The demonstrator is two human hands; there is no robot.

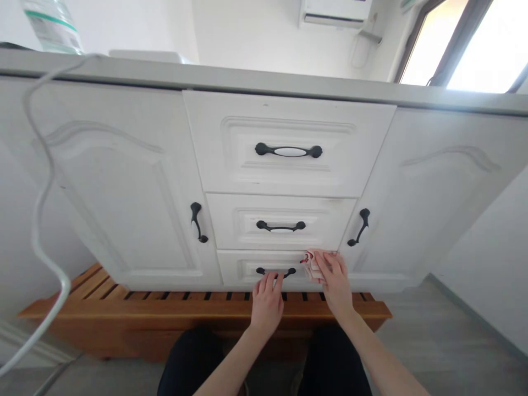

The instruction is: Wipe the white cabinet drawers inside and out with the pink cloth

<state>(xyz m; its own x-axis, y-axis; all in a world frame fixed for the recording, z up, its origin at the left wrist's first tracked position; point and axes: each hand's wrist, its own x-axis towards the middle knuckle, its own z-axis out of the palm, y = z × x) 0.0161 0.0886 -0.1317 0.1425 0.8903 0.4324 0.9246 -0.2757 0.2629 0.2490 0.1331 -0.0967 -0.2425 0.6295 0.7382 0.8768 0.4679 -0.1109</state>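
Note:
My left hand (267,302) has its fingers curled onto the black handle (292,271) of the bottom drawer (231,268). That drawer sits closed, flush with the cabinet front. Just to the right, my right hand (336,283) presses a folded white and red cloth (312,266) flat against the drawer's right end, its fingers lying over the cloth. Above are the middle drawer (223,220) and the top drawer (210,143), both closed, each with a black handle with a white inlay.
White cabinet doors, left (124,181) and right (424,203), flank the drawers. A slatted wooden bench (165,311) runs below, in front of my knees. A white cable (41,203) hangs at the left from the countertop (247,80), where a plastic bottle (53,27) stands.

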